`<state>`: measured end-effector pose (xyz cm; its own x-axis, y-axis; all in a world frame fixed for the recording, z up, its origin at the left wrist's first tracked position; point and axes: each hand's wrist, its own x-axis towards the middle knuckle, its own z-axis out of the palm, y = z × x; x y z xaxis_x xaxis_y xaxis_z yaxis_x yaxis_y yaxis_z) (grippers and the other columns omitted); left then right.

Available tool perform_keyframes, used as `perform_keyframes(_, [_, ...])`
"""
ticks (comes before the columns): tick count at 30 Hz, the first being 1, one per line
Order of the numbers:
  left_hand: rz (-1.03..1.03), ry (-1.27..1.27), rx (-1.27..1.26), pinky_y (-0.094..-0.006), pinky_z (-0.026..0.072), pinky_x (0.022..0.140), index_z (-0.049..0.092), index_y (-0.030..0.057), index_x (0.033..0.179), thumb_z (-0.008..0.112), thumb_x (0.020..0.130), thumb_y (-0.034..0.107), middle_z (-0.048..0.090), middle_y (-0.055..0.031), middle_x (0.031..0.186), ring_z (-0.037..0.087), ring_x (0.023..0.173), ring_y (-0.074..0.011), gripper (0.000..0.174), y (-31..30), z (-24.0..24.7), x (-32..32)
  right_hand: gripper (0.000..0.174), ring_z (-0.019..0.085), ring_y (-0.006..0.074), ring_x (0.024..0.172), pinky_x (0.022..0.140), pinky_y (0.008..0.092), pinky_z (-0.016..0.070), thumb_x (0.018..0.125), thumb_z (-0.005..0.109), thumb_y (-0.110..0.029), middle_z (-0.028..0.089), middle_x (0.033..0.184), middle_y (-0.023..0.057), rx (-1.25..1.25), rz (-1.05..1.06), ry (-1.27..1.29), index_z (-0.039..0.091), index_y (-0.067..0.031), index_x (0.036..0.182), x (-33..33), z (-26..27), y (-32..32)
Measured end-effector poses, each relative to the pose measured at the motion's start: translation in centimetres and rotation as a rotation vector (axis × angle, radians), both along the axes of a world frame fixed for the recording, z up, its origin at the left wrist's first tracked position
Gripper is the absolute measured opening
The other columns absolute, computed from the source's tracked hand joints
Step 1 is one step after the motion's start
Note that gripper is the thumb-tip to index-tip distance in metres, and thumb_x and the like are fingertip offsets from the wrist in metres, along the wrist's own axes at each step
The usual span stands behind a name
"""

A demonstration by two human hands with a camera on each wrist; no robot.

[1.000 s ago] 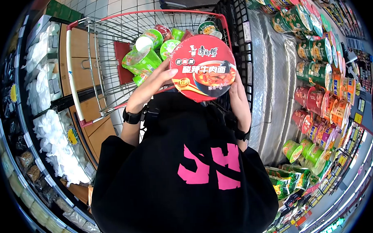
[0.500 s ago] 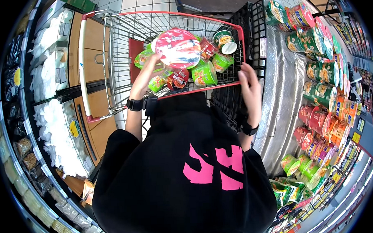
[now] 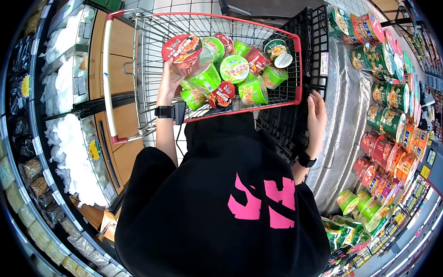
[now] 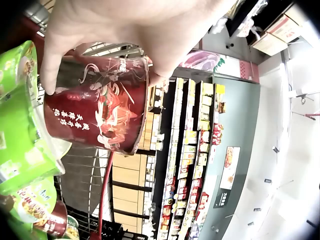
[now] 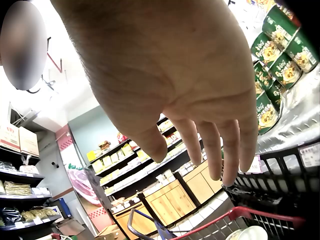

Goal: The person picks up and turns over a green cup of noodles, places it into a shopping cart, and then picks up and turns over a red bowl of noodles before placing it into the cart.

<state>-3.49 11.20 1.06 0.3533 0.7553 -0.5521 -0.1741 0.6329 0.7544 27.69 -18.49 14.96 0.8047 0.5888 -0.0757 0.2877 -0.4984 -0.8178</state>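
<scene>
dark red noodle bowl (image 4: 97,112) — printed, round

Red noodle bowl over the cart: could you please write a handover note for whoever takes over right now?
Left hand: grip on the red noodle bowl, held above the noodle cups at the left side of the cart.
Right hand: open, empty, beside the black crates.
Done: many cups lie in the cart.
Left: probably to set this bowl down and release it.
</scene>
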Motion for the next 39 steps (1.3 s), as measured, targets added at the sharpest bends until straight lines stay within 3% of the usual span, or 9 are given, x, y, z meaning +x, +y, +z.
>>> perform_keyframes(6, [0.065, 0.049, -0.109, -0.0414, 0.0321, 0.102, 0.041, 0.0137, 0.125, 0.059, 0.079, 0.056, 0.044, -0.0105, 0.123, 0.042, 0.119, -0.0265, 0.065, 0.5, -1.5, 0.4, 0.034, 0.059, 0.0185, 0.099, 0.087, 0.0289, 0.0446, 0.093, 0.053, -0.020, 0.062, 0.106, 0.0150, -0.036, 0.031, 0.069, 0.051, 0.0003, 0.120, -1.0, -0.9, 1.1])
perform_keyframes(10, [0.071, 0.020, -0.109, -0.0387, 0.0419, 0.095, 0.044, 0.0128, 0.093, 0.067, 0.075, 0.051, 0.045, -0.0054, 0.098, 0.049, 0.099, -0.0197, 0.048, 1.7, -2.6, 0.4, 0.034, 0.061, 0.0192, 0.094, 0.083, 0.0293, 0.0465, 0.091, 0.056, -0.019, 0.063, 0.102, 0.0161, -0.042, 0.050, 0.087, 0.052, -0.0005, 0.119, -1.1, -2.5, 1.1])
perform_keyframes(16, [0.008, 0.068, -0.103, -0.0410, 0.0379, 0.099, 0.029, 0.0011, 0.132, 0.064, 0.074, 0.057, 0.038, -0.0198, 0.129, 0.041, 0.119, -0.0310, 0.088, 4.3, -5.4, -0.1, 0.034, 0.063, 0.0201, 0.090, 0.078, 0.0297, 0.0478, 0.091, 0.056, -0.020, 0.064, 0.101, 0.0162, -0.093, 0.058, 0.079, 0.051, -0.0011, 0.119, -2.2, -2.6, 1.5])
perform_keyframes(20, [0.002, 0.073, -0.136, -0.0414, 0.0363, 0.100, 0.025, -0.0023, 0.135, 0.063, 0.074, 0.057, 0.030, -0.0236, 0.136, 0.035, 0.125, -0.0339, 0.094, 5.4, -6.4, -0.5, 0.036, 0.064, 0.0221, 0.089, 0.076, 0.0304, 0.0484, 0.091, 0.056, -0.022, 0.064, 0.100, 0.0175, -0.138, 0.089, 0.079, 0.050, -0.0010, 0.121, -2.6, -3.2, 1.5])
perform_keyframes(22, [0.033, 0.095, -0.212, -0.0432, 0.0299, 0.103, 0.026, 0.0083, 0.139, 0.057, 0.075, 0.062, 0.030, -0.0172, 0.140, 0.032, 0.127, -0.0341, 0.089, 5.9, -7.5, -0.6, 0.037, 0.064, 0.0228, 0.088, 0.075, 0.0307, 0.0485, 0.091, 0.055, -0.022, 0.064, 0.101, 0.0181, -0.142, 0.094, 0.079, 0.050, -0.0009, 0.121, -2.6, -3.7, 1.5])
perform_keyframes(29, [0.018, 0.100, -0.223, -0.0448, 0.0157, 0.110, 0.024, 0.0079, 0.140, 0.052, 0.075, 0.066, 0.026, -0.0156, 0.145, 0.024, 0.133, -0.0347, 0.091, 5.9, -8.2, -0.8, 0.040, 0.064, 0.0242, 0.089, 0.076, 0.0313, 0.0486, 0.090, 0.056, -0.023, 0.063, 0.101, 0.0193, -0.160, 0.095, 0.093, 0.049, -0.0002, 0.122, -3.0, -3.9, 1.4])
perform_keyframes(36, [-0.054, 0.161, -0.286, -0.0427, 0.0288, 0.103, 0.031, 0.0070, 0.131, 0.059, 0.074, 0.064, 0.035, -0.0195, 0.133, 0.040, 0.119, -0.0304, 0.085, 7.0, -12.1, -1.8, 0.038, 0.064, 0.0239, 0.092, 0.079, 0.0297, 0.0476, 0.090, 0.056, -0.022, 0.063, 0.104, 0.0178, -0.146, 0.077, 0.167, 0.051, 0.0004, 0.120, -2.9, -5.1, 1.2])
perform_keyframes(38, [-0.076, 0.144, -0.234, -0.0435, 0.0125, 0.110, 0.013, 0.0059, 0.143, 0.052, 0.074, 0.070, 0.014, -0.0264, 0.146, 0.015, 0.136, -0.0362, 0.102, 6.3, -10.7, -1.3, 0.038, 0.062, 0.0249, 0.095, 0.082, 0.0300, 0.0462, 0.090, 0.056, -0.022, 0.063, 0.106, 0.0181, -0.047, 0.087, 0.234, 0.051, 0.0008, 0.120, -2.0, -10.1, 0.8])
perform_keyframes(39, [-0.082, 0.145, -0.233, -0.0435, 0.0125, 0.110, 0.013, 0.0059, 0.143, 0.052, 0.074, 0.070, 0.014, -0.0264, 0.146, 0.015, 0.136, -0.0362, 0.102, 6.4, -11.3, -1.3, 0.038, 0.061, 0.0258, 0.099, 0.084, 0.0302, 0.0449, 0.089, 0.057, -0.022, 0.062, 0.107, 0.0185, 0.052, 0.102, 0.299, 0.051, 0.0011, 0.119, -1.6, -12.9, 0.5])
